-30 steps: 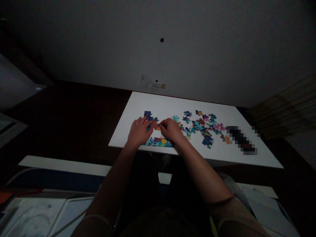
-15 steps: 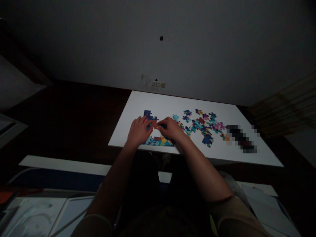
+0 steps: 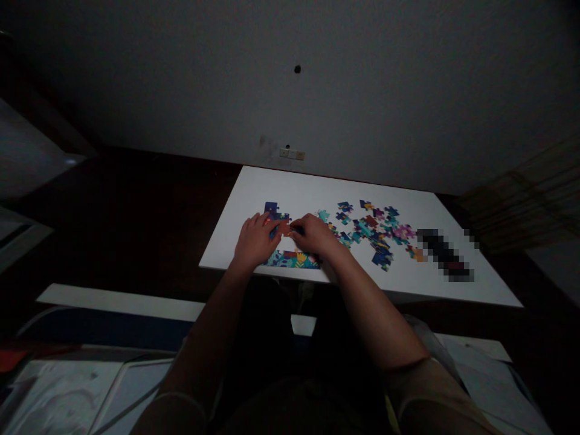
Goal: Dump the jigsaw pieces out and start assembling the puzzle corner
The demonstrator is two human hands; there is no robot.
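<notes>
My left hand (image 3: 256, 240) lies on the partly joined jigsaw puzzle (image 3: 277, 209), its fingers stretched out over the dark blue left side. A reddish-brown puzzle section (image 3: 285, 228) shows between the two hands. My right hand (image 3: 314, 234) is closed in a pinch on a puzzle piece (image 3: 297, 230) at that section's right edge; the piece is mostly hidden and looks dark. Below both hands runs a joined bottom strip (image 3: 290, 260) with teal leaves and a yellow plant. White tabletop shows through a gap between this strip and the reddish part.
Loose puzzle pieces (image 3: 362, 228) are scattered on the white table (image 3: 281, 181) right of my hands. A blurred-out dark object (image 3: 446, 255) lies farther right. Behind the table stands a grey wall (image 3: 181, 78) with a socket (image 3: 292, 154). Boxes (image 3: 58, 386) are at lower left.
Both hands stay in nearly the same place on the puzzle. The view has shifted very slightly, and the loose pieces lie as before.
</notes>
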